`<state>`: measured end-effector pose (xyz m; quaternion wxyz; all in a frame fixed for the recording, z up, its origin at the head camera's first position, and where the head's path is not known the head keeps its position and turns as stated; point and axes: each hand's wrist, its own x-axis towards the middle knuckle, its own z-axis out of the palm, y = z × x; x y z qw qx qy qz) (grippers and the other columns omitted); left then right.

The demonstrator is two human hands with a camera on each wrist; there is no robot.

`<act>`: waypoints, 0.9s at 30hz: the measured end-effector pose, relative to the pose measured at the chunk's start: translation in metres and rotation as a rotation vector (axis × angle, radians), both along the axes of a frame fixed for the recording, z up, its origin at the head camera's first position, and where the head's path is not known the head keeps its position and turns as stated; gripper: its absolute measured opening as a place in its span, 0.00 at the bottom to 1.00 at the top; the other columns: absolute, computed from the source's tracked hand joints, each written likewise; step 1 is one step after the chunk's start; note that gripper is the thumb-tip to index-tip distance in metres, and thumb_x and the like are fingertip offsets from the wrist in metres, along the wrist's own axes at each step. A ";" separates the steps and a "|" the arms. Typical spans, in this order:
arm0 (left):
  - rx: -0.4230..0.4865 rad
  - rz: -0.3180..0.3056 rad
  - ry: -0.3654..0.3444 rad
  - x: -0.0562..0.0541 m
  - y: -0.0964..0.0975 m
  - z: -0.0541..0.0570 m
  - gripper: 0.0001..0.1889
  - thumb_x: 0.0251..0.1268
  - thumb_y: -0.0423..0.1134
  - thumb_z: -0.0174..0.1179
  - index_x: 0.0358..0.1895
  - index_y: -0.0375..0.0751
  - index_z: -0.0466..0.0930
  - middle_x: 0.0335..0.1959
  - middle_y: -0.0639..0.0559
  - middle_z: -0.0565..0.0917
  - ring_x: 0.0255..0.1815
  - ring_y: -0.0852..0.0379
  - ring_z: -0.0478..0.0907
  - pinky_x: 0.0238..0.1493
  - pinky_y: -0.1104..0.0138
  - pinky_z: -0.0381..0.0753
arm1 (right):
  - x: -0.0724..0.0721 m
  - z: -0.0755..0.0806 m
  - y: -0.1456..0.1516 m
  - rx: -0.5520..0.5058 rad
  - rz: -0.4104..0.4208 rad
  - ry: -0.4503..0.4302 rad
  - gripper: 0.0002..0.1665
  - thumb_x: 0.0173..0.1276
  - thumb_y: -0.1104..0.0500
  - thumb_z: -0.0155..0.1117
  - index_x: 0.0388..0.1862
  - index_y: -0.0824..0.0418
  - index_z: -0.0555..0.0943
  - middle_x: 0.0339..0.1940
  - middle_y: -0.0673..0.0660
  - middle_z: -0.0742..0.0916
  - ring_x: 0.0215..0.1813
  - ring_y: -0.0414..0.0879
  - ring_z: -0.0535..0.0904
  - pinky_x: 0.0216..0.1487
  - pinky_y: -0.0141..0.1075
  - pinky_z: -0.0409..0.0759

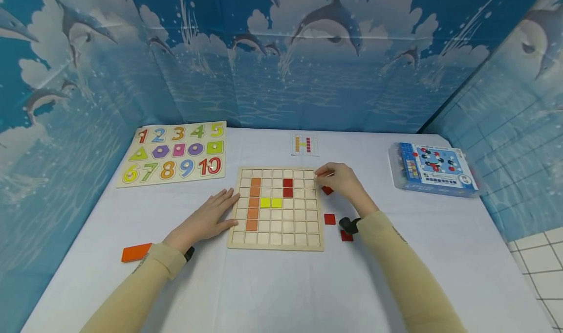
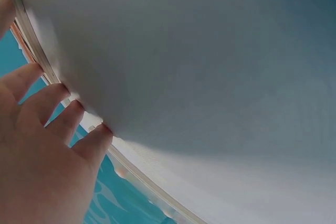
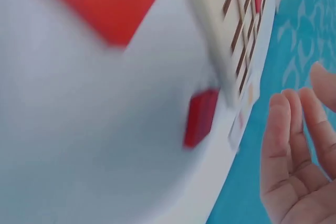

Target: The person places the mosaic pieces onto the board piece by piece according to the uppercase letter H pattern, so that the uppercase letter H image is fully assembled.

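A wooden grid board lies on the table between the hands. It holds a column of orange tiles, a pair of yellow tiles and two red tiles. My left hand lies spread at the board's left side, fingertips at its edge, as the left wrist view also shows. Over the board's upper right edge is my right hand; in the right wrist view its fingers are extended with nothing between them. Loose red squares lie right of the board, one partly under the right hand.
An orange block lies by the left forearm. Behind the grid board is a small pattern card. A number and shape puzzle board stands back left, and a boxed molecule set back right. A dolphin-print curtain closes off the back.
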<state>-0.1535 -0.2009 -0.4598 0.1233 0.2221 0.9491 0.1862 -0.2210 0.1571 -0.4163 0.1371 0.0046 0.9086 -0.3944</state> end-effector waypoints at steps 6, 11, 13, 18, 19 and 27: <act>-0.001 0.007 -0.010 0.000 0.001 0.000 0.39 0.69 0.51 0.60 0.77 0.41 0.56 0.79 0.39 0.55 0.80 0.39 0.48 0.80 0.46 0.50 | 0.001 -0.003 0.022 -0.006 -0.053 0.004 0.22 0.69 0.52 0.64 0.58 0.62 0.80 0.56 0.62 0.84 0.56 0.56 0.79 0.57 0.47 0.81; -0.001 0.002 -0.007 0.000 0.000 -0.001 0.39 0.69 0.50 0.60 0.77 0.40 0.55 0.79 0.39 0.55 0.80 0.38 0.48 0.80 0.45 0.50 | 0.002 -0.009 0.035 -0.019 -0.083 0.010 0.25 0.69 0.52 0.65 0.60 0.62 0.78 0.57 0.64 0.83 0.56 0.56 0.79 0.57 0.47 0.81; -0.003 0.002 -0.008 0.000 0.000 0.000 0.39 0.69 0.50 0.60 0.77 0.40 0.55 0.79 0.38 0.55 0.80 0.38 0.48 0.80 0.45 0.50 | 0.003 -0.012 0.039 -0.021 -0.087 0.012 0.25 0.69 0.52 0.65 0.60 0.63 0.78 0.57 0.64 0.83 0.55 0.56 0.79 0.57 0.47 0.81; -0.007 0.005 -0.012 0.000 0.000 -0.001 0.39 0.70 0.50 0.60 0.77 0.40 0.55 0.79 0.39 0.54 0.80 0.38 0.48 0.80 0.46 0.49 | 0.003 -0.017 0.046 -0.013 -0.093 0.004 0.25 0.69 0.51 0.64 0.61 0.62 0.77 0.58 0.64 0.82 0.56 0.57 0.78 0.58 0.48 0.81; -0.007 0.003 -0.010 0.000 0.000 -0.001 0.39 0.70 0.50 0.60 0.77 0.40 0.55 0.79 0.39 0.54 0.80 0.38 0.48 0.80 0.46 0.50 | 0.003 -0.018 0.047 -0.010 -0.095 0.001 0.25 0.69 0.50 0.64 0.61 0.61 0.77 0.58 0.64 0.82 0.56 0.57 0.78 0.58 0.48 0.81; 0.000 0.000 -0.004 -0.001 -0.001 -0.002 0.39 0.69 0.50 0.60 0.77 0.40 0.56 0.79 0.38 0.55 0.80 0.38 0.48 0.80 0.45 0.50 | 0.003 -0.024 0.044 -0.030 -0.094 -0.009 0.27 0.68 0.51 0.65 0.63 0.62 0.75 0.60 0.64 0.81 0.59 0.58 0.77 0.60 0.49 0.80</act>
